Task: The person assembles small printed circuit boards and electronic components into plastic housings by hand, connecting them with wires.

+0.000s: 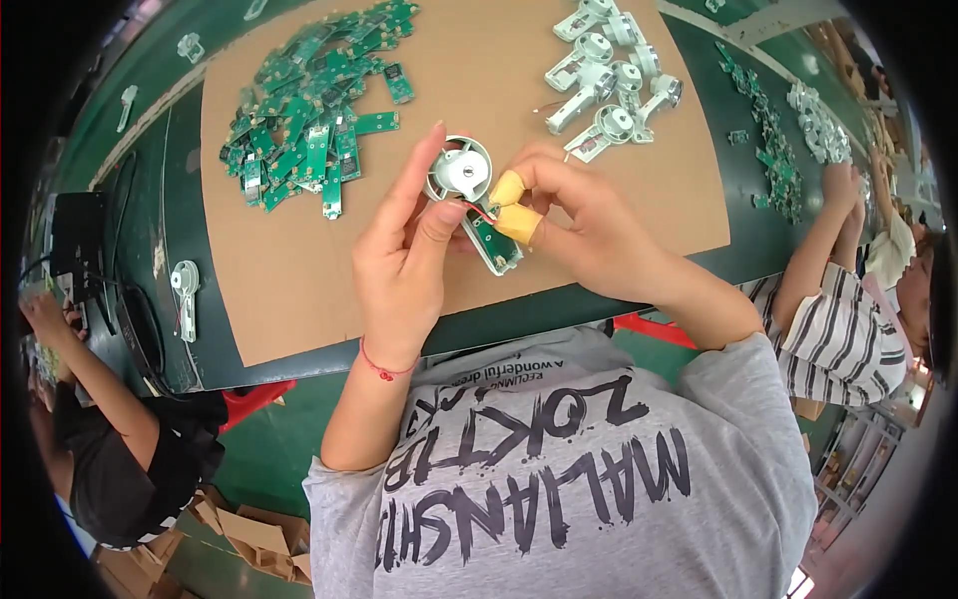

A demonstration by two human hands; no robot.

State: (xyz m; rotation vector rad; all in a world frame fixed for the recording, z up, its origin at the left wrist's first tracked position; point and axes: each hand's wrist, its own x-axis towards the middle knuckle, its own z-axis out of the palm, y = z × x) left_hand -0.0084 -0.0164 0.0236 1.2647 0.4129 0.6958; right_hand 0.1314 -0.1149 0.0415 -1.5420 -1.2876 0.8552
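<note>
Above the cardboard sheet, my left hand (401, 262) grips a small white handheld fan (463, 172) by its round head, thumb at the base of the head. In the fan's handle lies a green circuit board (491, 243), its inner side facing up. My right hand (589, 225) wears yellow finger covers on thumb and forefinger. Those two fingers pinch the thin red wire (481, 211) that runs from the fan's head toward the board. The wire's tip is hidden between them.
A heap of green circuit boards (299, 130) lies left on the cardboard sheet (639, 220). Several white fan bodies (599, 85) sit at the far right, and one fan (186, 299) at the left. People work on both sides, with more boards (773, 150) on the right.
</note>
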